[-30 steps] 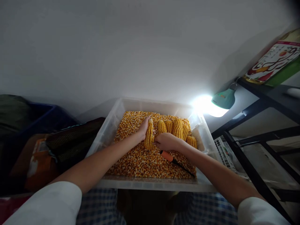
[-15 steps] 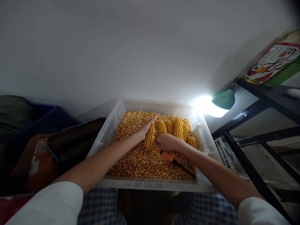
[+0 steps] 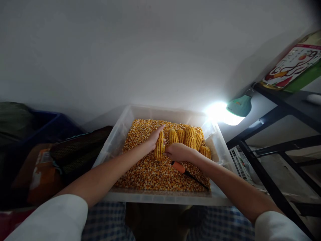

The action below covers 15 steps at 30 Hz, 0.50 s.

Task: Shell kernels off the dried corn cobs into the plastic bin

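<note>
Corn ear (image 3: 159, 149) is slanting over the loose kernels (image 3: 150, 179) in our plastic tub (image 3: 165, 199), and our left hand (image 3: 154, 138) is clasping it. Our right hand (image 3: 178, 151) is curling at its right edge; whether it is pinching anything, we cannot tell. An orange-handled tool (image 3: 178, 167) is lying nearby.

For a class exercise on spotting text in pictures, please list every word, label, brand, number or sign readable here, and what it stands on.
No text can be read with certainty.
Container at upper right: its colourful label has swirling marks, illegible.
Green lamp: tiny marking, too small to read.
Orange package at left: pale patch, too blurred to read.
</note>
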Motion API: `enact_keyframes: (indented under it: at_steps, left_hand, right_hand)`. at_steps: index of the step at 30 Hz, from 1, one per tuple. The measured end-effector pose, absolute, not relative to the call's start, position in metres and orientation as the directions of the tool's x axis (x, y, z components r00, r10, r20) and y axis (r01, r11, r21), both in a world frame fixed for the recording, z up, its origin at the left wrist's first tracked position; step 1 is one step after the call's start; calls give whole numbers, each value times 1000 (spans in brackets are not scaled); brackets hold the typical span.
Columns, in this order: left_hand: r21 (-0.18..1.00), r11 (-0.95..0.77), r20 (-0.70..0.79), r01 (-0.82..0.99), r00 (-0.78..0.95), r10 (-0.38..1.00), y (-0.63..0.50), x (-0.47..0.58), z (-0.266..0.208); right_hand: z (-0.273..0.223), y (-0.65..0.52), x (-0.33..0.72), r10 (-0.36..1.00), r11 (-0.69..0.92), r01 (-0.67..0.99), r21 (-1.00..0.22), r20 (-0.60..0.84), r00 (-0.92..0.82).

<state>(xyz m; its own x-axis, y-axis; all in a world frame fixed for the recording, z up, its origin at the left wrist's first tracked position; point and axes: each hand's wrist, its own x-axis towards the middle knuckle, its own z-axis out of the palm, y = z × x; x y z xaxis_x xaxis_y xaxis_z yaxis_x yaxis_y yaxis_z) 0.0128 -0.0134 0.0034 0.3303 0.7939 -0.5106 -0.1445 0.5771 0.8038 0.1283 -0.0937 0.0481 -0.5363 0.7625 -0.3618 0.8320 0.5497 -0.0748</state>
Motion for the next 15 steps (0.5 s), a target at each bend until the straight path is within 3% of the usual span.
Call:
enact_keyframes:
  at_steps: [15]
  left_hand:
    - [793, 607, -538, -54, 404, 740, -21, 16, 3]
  right_hand:
    - [39, -94, 127, 747, 565, 823, -58, -387, -540]
